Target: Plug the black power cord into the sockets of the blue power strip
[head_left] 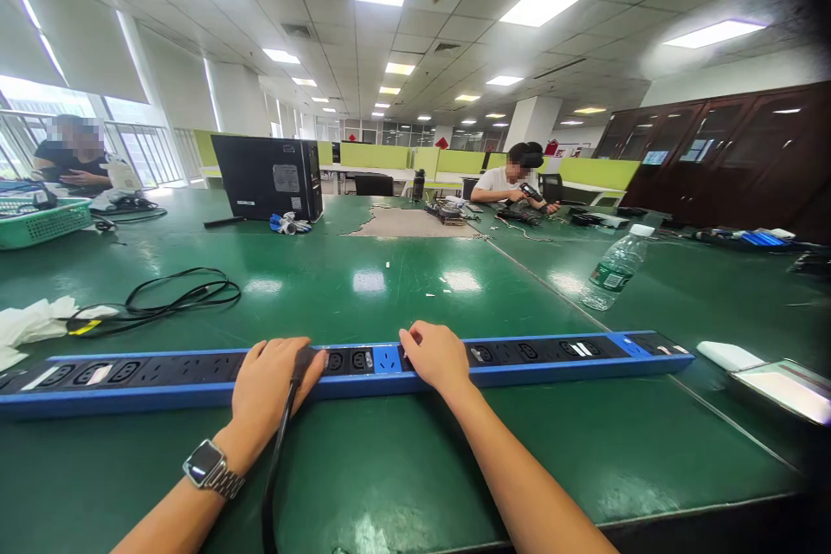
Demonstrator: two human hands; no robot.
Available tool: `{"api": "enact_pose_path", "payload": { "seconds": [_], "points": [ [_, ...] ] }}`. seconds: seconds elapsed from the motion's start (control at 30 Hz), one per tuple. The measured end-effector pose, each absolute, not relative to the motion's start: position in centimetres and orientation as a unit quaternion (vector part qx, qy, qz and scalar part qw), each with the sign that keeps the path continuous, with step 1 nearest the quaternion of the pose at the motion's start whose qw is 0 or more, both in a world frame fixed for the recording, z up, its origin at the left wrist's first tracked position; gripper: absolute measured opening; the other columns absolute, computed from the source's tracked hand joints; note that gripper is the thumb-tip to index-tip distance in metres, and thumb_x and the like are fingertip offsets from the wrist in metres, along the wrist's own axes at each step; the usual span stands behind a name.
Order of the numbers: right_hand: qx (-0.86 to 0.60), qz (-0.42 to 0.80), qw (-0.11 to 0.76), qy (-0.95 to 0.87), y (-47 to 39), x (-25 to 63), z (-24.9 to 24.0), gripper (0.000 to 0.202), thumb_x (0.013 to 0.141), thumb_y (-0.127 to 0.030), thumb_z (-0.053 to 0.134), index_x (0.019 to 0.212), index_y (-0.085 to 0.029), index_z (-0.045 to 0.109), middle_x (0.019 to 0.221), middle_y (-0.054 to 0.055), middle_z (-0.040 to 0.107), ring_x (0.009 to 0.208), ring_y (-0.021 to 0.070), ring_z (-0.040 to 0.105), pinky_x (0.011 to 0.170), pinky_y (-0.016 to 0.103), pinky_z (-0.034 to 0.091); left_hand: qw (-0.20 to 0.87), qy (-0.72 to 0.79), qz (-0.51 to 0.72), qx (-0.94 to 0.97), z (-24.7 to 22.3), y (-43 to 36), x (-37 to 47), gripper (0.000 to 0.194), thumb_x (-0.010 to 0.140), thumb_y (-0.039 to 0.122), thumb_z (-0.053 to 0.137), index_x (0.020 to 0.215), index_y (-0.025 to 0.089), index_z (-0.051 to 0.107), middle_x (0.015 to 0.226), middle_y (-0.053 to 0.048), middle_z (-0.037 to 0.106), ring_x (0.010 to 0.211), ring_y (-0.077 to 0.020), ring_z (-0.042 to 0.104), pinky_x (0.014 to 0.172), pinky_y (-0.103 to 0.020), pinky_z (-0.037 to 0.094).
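Observation:
A long blue power strip (pixel 518 375) with black sockets lies across the green table in front of me. My left hand (pixel 267 381), with a watch (pixel 206 465) on its wrist, is closed around a black plug (pixel 302 361) at the sockets left of the strip's middle. Whether the plug is fully seated cannot be seen. Its black cable (pixel 275 467) hangs down toward me past the near edge of the strip. My right hand (pixel 440 357) grips the strip just right of a blue socket (pixel 388 361), its fingers curled over the top and far edge, fingertips partly hidden.
A coiled black cable (pixel 175 303) and white tissue (pixel 32 329) lie at left. A computer case (pixel 269 179) stands behind. At right are a tilted water bottle (pixel 616 268) and a phone-like device (pixel 782 389). Two people sit across the table (pixel 389 467).

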State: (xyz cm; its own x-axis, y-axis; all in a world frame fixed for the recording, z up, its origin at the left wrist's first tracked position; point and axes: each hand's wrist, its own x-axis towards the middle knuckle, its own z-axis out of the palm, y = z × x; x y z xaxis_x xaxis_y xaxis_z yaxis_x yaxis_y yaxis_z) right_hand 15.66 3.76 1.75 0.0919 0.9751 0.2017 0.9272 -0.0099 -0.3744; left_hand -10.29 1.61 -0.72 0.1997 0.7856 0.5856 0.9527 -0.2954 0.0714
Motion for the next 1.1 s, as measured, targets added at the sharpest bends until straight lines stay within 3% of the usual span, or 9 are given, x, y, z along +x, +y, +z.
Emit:
{"api": "enact_pose_path", "payload": {
  "seconds": [0.43, 0.7, 1.1],
  "points": [
    [-0.708, 0.051, 0.201, -0.675, 3.57, 15.63, 1.95, 0.036, 0.095, -0.041, 0.044, 0.077, -0.023, 0.069, 0.081, 0.002, 0.073, 0.076, 0.0167, 0.065, 0.06, 0.026, 0.034, 0.089, -0.574, -0.251, -0.775, -0.37, 1.87, -10.75, 0.042, 0.094, 0.049, 0.044, 0.116, 0.02, 0.065, 0.11, -0.01, 0.073, 0.105, -0.027, 0.066, 0.1, -0.047, 0.041],
    [-0.706, 0.054, 0.204, -0.676, 3.55, 15.68, 1.95, 0.036, 0.095, -0.041, 0.043, 0.076, -0.024, 0.068, 0.081, 0.001, 0.073, 0.074, 0.0155, 0.063, 0.061, 0.025, 0.032, 0.116, -0.575, -0.277, -0.761, -0.26, 1.44, -10.26, 0.043, 0.094, 0.055, 0.042, 0.1, 0.022, 0.069, 0.099, -0.007, 0.075, 0.095, -0.0251, 0.068, 0.095, -0.041, 0.045],
    [-0.709, 0.063, 0.203, -0.673, 3.55, 15.6, 2.11, 0.035, 0.094, -0.04, 0.043, 0.078, -0.024, 0.069, 0.082, 0.001, 0.074, 0.076, 0.0166, 0.064, 0.061, 0.025, 0.034, 0.063, -0.589, -0.332, -0.734, -0.87, 1.81, -10.53, 0.042, 0.087, 0.061, 0.053, 0.099, 0.026, 0.072, 0.102, -0.003, 0.075, 0.095, -0.0227, 0.069, 0.086, -0.034, 0.051]
  ]
}}
